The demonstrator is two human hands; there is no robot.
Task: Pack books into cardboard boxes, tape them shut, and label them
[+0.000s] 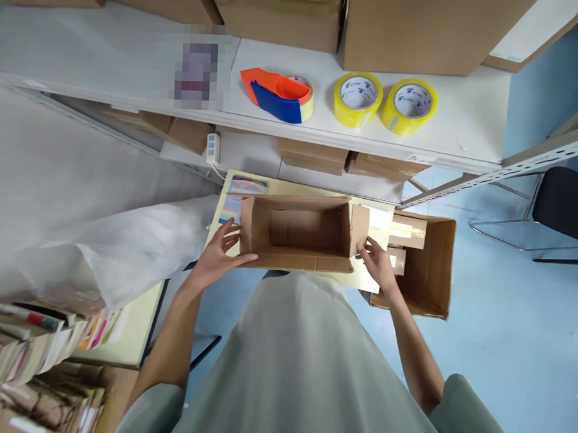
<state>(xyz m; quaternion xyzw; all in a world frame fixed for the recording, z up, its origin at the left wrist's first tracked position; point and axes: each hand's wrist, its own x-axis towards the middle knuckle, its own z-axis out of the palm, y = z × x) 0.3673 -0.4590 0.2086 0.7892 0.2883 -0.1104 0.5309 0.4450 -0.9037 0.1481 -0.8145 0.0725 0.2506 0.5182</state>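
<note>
An open cardboard box [306, 259] lies in front of me on a small cream table [362, 281], its empty inside facing up. At the box's left end, my left hand [216, 255] has its fingers spread, the thumb along the near edge and the fingertips by the left wall. My right hand [376, 262] pinches the near corner of the short flap [359, 226] folded outward at the right end. Under and behind the box, flat colourful printed items [247, 185] show on the tabletop.
A shelf beyond holds an orange-and-blue tape dispenser [278, 96], two yellow tape rolls [358, 99] and large cartons [418, 38]. Right of the table stands a bigger open carton [429, 265] containing small boxes. Left are a white plastic bag [146, 243] and stacked packets [38, 340]. A black chair [562, 204] stands far right.
</note>
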